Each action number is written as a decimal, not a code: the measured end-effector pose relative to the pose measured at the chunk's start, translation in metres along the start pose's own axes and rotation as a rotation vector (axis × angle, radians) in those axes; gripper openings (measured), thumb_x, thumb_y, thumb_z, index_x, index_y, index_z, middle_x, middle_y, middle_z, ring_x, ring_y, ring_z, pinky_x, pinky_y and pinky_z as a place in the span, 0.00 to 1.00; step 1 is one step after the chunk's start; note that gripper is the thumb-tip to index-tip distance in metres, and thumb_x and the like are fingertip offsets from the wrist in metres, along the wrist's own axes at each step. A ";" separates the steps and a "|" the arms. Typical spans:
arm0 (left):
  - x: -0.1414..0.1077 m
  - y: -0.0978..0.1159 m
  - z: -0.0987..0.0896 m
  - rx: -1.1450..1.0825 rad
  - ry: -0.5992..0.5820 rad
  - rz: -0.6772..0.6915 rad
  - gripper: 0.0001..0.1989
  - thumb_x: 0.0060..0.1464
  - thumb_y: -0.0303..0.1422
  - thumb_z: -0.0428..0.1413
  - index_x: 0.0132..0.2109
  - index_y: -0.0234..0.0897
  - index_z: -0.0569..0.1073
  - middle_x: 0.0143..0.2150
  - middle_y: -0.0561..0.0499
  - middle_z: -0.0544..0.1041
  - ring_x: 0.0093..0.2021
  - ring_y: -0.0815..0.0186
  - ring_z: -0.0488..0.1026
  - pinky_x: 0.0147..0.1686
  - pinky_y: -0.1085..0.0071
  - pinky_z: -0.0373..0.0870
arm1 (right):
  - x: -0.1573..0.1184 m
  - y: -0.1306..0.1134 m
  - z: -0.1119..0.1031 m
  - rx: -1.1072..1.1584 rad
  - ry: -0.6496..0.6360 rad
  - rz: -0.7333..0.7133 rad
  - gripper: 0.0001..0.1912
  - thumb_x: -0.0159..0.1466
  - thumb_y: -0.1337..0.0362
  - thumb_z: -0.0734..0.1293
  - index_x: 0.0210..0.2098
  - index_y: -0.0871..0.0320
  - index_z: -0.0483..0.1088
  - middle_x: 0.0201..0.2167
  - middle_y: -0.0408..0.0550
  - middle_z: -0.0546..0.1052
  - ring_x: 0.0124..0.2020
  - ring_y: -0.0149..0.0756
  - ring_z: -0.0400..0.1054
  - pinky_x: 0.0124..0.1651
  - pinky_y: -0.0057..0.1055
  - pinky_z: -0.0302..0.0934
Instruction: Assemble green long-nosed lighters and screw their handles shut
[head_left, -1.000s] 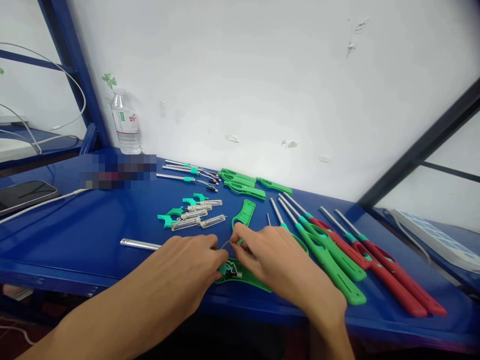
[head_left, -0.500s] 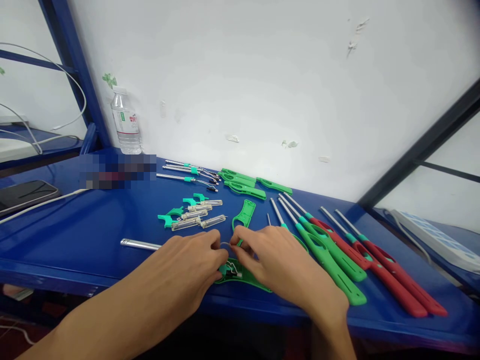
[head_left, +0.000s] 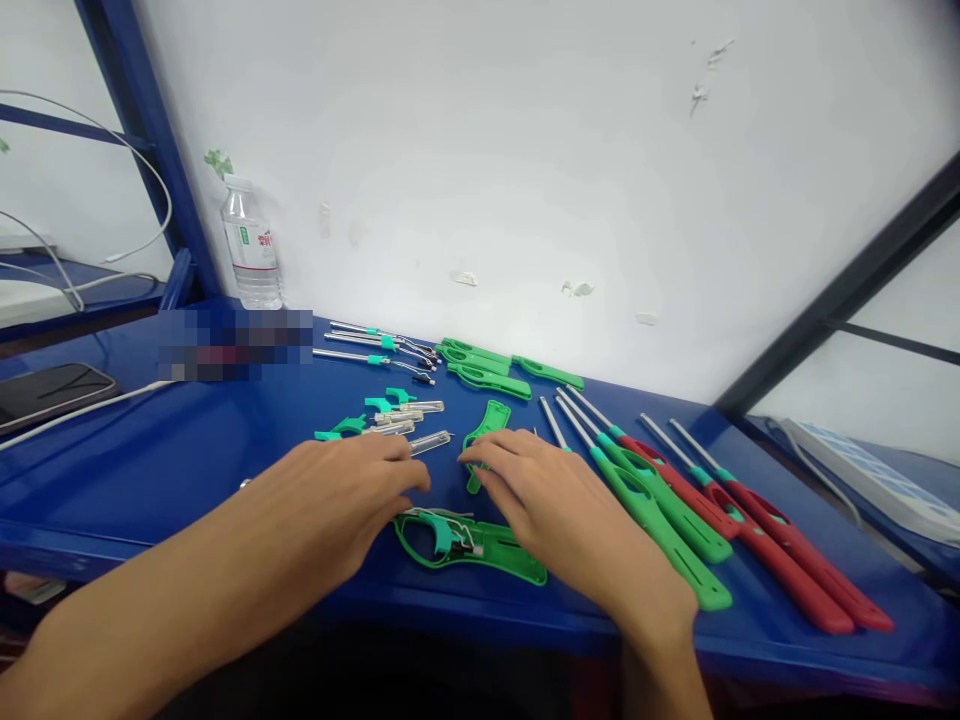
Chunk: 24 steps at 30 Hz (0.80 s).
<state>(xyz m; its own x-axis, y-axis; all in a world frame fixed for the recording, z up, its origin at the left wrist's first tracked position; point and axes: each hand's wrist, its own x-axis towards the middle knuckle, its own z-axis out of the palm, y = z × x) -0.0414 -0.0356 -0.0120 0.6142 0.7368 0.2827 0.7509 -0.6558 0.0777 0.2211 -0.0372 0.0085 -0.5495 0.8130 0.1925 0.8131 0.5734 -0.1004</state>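
Below my hands, an open green lighter handle half (head_left: 510, 552) lies on the table with a teal trigger (head_left: 444, 535), white wires and a small black part inside it. My left hand (head_left: 360, 490) hovers over its left end, fingers loosely bent and apart, holding nothing I can see. My right hand (head_left: 547, 500) is over the handle's right side. Its fingers are apart, with the tips by a second green handle half (head_left: 491, 422); whether they touch it I cannot tell. Just beyond my left fingers lie several clear fuel tanks (head_left: 430, 443), some with teal triggers.
Several assembled lighters, green (head_left: 660, 525) and red (head_left: 787, 560), lie at right. Metal lighter tubes (head_left: 352, 355) with wires and more green handle shells (head_left: 491, 382) lie at the back. A water bottle (head_left: 251, 250) stands by the wall; a phone (head_left: 56, 395) lies left.
My hands have moved apart, and the thin wire between their fingers is let go. The left hand has moved left, uncovering the trigger and wires in the handle half.
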 end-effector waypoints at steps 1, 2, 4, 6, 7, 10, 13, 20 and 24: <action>0.001 -0.003 -0.004 0.017 -0.020 -0.017 0.18 0.66 0.18 0.57 0.49 0.47 0.85 0.48 0.51 0.86 0.45 0.60 0.83 0.41 0.67 0.73 | -0.001 0.002 0.003 0.000 0.001 -0.007 0.18 0.83 0.67 0.60 0.63 0.53 0.78 0.66 0.54 0.81 0.64 0.50 0.77 0.65 0.49 0.71; 0.003 -0.006 -0.007 0.029 -0.052 -0.037 0.19 0.64 0.17 0.58 0.48 0.47 0.85 0.47 0.51 0.86 0.44 0.59 0.83 0.39 0.67 0.72 | -0.001 0.004 0.005 -0.002 -0.006 -0.007 0.19 0.82 0.67 0.60 0.66 0.54 0.77 0.70 0.55 0.78 0.67 0.52 0.76 0.68 0.52 0.70; 0.005 -0.012 -0.012 0.022 -0.104 -0.074 0.19 0.62 0.16 0.60 0.46 0.47 0.86 0.46 0.51 0.86 0.43 0.58 0.84 0.38 0.67 0.71 | -0.002 0.007 0.009 0.015 -0.050 0.002 0.21 0.82 0.66 0.59 0.70 0.55 0.75 0.71 0.57 0.77 0.70 0.53 0.74 0.69 0.53 0.69; 0.005 -0.018 -0.013 -0.017 -0.106 -0.083 0.19 0.62 0.17 0.61 0.46 0.48 0.87 0.46 0.52 0.87 0.44 0.58 0.84 0.39 0.67 0.71 | -0.002 0.007 0.009 0.047 -0.087 0.022 0.22 0.83 0.67 0.58 0.71 0.56 0.73 0.68 0.58 0.80 0.69 0.52 0.75 0.69 0.52 0.70; 0.004 -0.021 -0.013 -0.039 -0.094 -0.076 0.18 0.62 0.17 0.62 0.46 0.48 0.87 0.47 0.53 0.87 0.45 0.59 0.84 0.40 0.67 0.71 | -0.002 0.006 0.007 0.064 -0.097 0.036 0.22 0.83 0.68 0.58 0.70 0.57 0.74 0.66 0.57 0.81 0.67 0.51 0.76 0.68 0.50 0.70; 0.002 -0.025 -0.009 -0.086 -0.102 -0.066 0.18 0.62 0.17 0.63 0.45 0.50 0.86 0.46 0.56 0.87 0.44 0.60 0.84 0.41 0.68 0.69 | 0.000 0.002 0.001 0.096 -0.119 0.085 0.17 0.83 0.68 0.59 0.59 0.57 0.79 0.57 0.54 0.84 0.59 0.49 0.79 0.65 0.48 0.70; 0.001 -0.022 -0.008 -0.118 -0.143 -0.068 0.17 0.64 0.19 0.63 0.43 0.50 0.86 0.43 0.58 0.87 0.42 0.62 0.84 0.41 0.68 0.68 | 0.000 -0.001 -0.004 0.084 -0.137 0.120 0.12 0.83 0.66 0.62 0.50 0.56 0.78 0.49 0.51 0.84 0.52 0.47 0.80 0.58 0.46 0.70; 0.005 -0.016 -0.008 -0.156 -0.157 -0.073 0.14 0.64 0.20 0.63 0.41 0.48 0.84 0.42 0.58 0.87 0.41 0.63 0.83 0.39 0.69 0.67 | -0.001 0.006 0.000 0.015 -0.111 0.152 0.04 0.79 0.69 0.68 0.49 0.53 0.74 0.46 0.46 0.80 0.46 0.45 0.77 0.47 0.40 0.63; 0.005 -0.020 -0.005 -0.201 -0.156 -0.064 0.15 0.65 0.20 0.59 0.40 0.48 0.82 0.40 0.59 0.86 0.39 0.64 0.82 0.38 0.69 0.66 | 0.000 0.008 0.002 -0.004 -0.095 0.150 0.04 0.79 0.69 0.68 0.48 0.53 0.73 0.45 0.45 0.79 0.42 0.43 0.76 0.41 0.38 0.59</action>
<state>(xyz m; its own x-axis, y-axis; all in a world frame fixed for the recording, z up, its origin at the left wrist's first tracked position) -0.0545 -0.0200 -0.0070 0.6089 0.7840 0.1211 0.7357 -0.6152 0.2835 0.2272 -0.0327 0.0061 -0.4372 0.8956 0.0822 0.8882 0.4443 -0.1172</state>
